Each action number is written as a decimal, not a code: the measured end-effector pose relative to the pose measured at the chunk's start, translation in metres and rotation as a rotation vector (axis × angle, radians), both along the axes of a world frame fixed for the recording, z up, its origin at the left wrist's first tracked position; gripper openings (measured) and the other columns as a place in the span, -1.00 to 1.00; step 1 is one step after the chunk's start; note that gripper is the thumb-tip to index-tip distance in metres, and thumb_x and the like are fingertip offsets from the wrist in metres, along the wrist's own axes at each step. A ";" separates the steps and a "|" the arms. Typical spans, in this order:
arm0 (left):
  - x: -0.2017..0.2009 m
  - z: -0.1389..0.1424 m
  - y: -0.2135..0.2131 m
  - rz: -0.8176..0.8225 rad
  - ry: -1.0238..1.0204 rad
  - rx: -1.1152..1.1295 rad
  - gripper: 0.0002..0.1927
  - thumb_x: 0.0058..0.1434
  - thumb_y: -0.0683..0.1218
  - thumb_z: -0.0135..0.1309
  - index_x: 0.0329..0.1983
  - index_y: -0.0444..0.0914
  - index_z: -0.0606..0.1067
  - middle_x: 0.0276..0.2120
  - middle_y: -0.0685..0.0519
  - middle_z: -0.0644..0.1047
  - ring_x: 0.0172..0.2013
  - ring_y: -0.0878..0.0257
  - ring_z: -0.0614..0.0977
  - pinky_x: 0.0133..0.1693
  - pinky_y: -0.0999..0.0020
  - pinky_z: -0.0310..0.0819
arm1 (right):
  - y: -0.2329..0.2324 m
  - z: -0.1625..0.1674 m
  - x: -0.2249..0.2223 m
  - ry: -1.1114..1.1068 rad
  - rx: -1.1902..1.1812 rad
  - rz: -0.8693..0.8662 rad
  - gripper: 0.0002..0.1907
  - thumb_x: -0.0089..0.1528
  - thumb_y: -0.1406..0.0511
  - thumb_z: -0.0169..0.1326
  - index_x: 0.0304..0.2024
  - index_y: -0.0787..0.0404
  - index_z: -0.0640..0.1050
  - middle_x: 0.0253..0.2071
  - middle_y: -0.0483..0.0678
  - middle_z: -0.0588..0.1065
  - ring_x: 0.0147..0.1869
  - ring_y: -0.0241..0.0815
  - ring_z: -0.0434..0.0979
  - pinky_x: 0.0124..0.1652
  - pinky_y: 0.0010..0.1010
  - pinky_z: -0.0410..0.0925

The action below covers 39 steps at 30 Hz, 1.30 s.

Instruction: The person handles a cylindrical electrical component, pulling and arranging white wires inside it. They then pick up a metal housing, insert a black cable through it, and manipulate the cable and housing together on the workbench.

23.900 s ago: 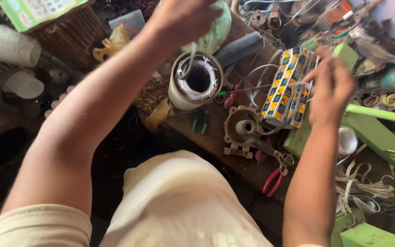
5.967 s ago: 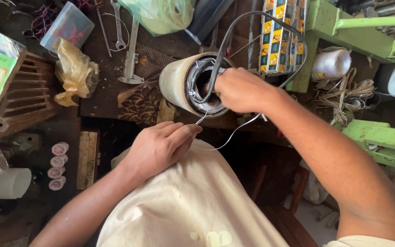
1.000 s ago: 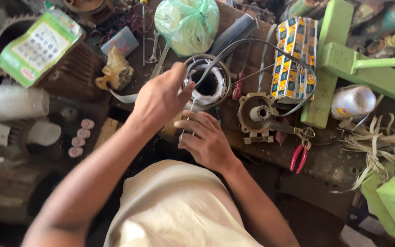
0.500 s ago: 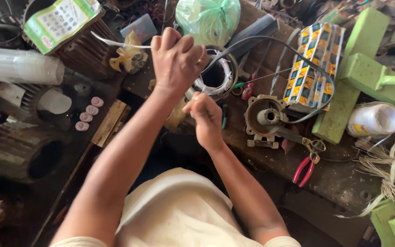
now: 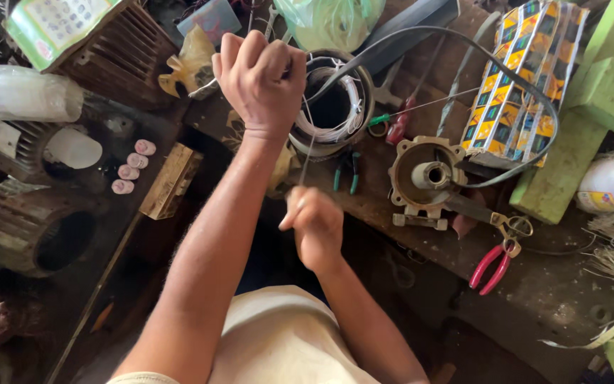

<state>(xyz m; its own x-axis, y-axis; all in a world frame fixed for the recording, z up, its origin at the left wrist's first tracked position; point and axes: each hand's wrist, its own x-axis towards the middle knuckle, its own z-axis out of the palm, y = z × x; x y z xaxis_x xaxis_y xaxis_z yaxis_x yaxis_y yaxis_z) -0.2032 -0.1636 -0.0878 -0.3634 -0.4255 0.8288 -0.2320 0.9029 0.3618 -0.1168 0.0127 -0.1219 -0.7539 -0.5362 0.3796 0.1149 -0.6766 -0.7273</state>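
A round motor stator [image 5: 353, 85] with pale windings lies on the dark bench. My left hand [image 5: 261, 78] is a closed fist just left of its rim, gripping a thin pale wire [image 5: 305, 149] and a white strip that sticks out to the left. The wire runs straight down from that fist to my right hand [image 5: 314, 226], which is blurred and pinched shut on its lower end, close to my body. A grey cable loops from the stator across to the right.
A metal motor end cap [image 5: 428, 171], red-handled pliers [image 5: 490, 264], a yellow patterned box [image 5: 527, 71] and green blocks [image 5: 591, 107] lie to the right. A ribbed motor housing [image 5: 30, 235], a wooden block [image 5: 172, 181] and small pink discs [image 5: 133, 167] are on the left.
My right hand has drawn back from the stator toward my body, stretching the wire taut. My left fist stays beside the stator's rim.
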 end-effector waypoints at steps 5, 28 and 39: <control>0.012 0.020 0.005 -0.032 -0.017 -0.055 -0.80 0.17 -0.11 0.26 -0.48 -0.14 0.46 -0.39 0.11 0.39 -0.25 0.10 0.43 -0.19 0.13 0.24 | 0.006 0.007 -0.009 0.644 0.490 -0.036 -0.73 0.42 0.20 0.08 -0.34 0.20 0.50 -0.43 -0.10 0.46 -0.34 -0.09 0.43 -0.14 -0.25 0.28; 0.183 0.121 -0.009 -0.895 -0.505 0.398 -0.68 0.21 -0.13 0.27 -0.08 -0.28 0.41 -0.20 -0.07 0.52 -0.14 -0.02 0.59 -0.12 0.13 0.53 | -0.038 0.116 -0.021 0.720 0.854 -0.551 -0.87 0.40 0.32 0.13 -0.09 0.27 0.59 -0.32 -0.07 0.63 -0.32 -0.33 0.62 -0.32 -0.51 0.41; 0.155 0.126 -0.056 -0.815 -0.757 0.189 -0.58 0.17 -0.18 0.17 0.09 -0.36 0.41 -0.23 -0.08 0.47 -0.18 -0.02 0.56 -0.22 0.17 0.50 | -0.056 0.108 -0.016 0.834 1.162 -0.259 -0.89 0.36 0.43 0.07 -0.10 0.28 0.59 -0.20 0.09 0.55 -0.10 0.10 0.61 -0.11 -0.21 0.45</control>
